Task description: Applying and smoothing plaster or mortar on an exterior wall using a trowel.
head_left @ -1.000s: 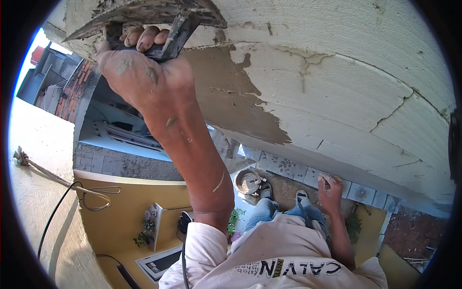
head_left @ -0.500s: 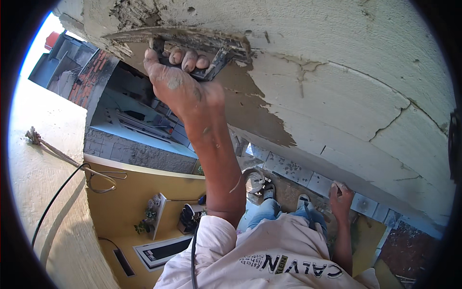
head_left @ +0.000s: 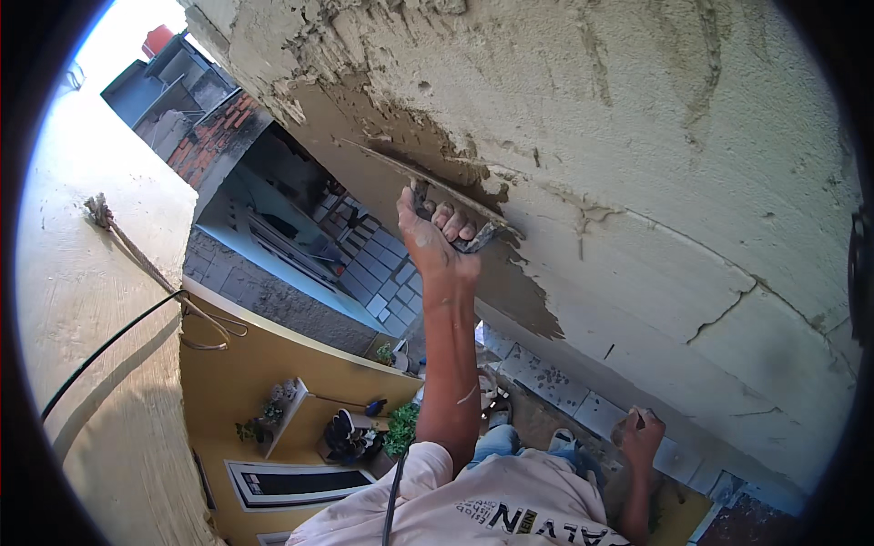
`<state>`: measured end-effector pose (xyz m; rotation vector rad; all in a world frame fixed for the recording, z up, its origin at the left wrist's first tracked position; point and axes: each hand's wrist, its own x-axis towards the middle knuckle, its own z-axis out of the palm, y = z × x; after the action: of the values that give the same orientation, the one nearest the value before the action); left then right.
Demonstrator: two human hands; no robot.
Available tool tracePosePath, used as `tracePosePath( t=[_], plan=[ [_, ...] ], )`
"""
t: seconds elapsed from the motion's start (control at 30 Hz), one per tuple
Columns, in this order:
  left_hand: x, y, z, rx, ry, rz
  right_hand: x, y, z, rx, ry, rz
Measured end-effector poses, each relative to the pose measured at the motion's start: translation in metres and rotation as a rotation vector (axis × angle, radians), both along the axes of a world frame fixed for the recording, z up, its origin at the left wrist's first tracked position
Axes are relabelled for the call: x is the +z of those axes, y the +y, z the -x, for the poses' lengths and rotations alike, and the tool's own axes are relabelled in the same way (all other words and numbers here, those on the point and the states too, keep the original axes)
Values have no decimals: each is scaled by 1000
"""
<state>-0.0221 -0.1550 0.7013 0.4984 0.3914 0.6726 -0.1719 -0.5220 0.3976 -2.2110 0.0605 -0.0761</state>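
Observation:
My left hand (head_left: 442, 227) is closed round the handle of a plastering trowel (head_left: 446, 189), palm side towards me. The long, thin blade appears nearly edge-on and is close to the wall; whether its whole length touches is unclear. Around it, wet grey-brown mortar (head_left: 514, 287) covers a ragged patch of the pale wall (head_left: 655, 182), with rough lumps along its upper edge. Lower right, my right hand (head_left: 640, 435) is held low near the wall's foot, fingers curled. Anything inside that grip is hidden.
Cracks (head_left: 719, 314) run across the wall to the right. On the left is a pale ledge (head_left: 109, 300) with a frayed rope (head_left: 137, 250) and a black cable (head_left: 100, 350). Far below are potted plants (head_left: 401, 428), a white-framed opening (head_left: 300, 480) and paving tiles (head_left: 546, 378).
My left hand and the trowel have come lower in the picture and rightward. The blade now appears thinner and more slanted. The whole view has shifted; my right hand stays low and curled.

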Motion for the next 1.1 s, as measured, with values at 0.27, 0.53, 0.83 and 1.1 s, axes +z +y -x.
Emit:
tracePosePath(
  t=[0.27,0.53,0.83,1.1],
  plan=[
    [69,-35,25,17,-178,-614,16,43,-40,162,-32,-79],
    [46,87,36,544,-92,-1780,-15,15,-11,86,-36,30],
    [164,89,-3,667,-83,-2170,-29,13,6,-101,-90,71],
    [59,94,-1,358,-89,-2419,-12,62,0,-61,36,4]
  ],
)
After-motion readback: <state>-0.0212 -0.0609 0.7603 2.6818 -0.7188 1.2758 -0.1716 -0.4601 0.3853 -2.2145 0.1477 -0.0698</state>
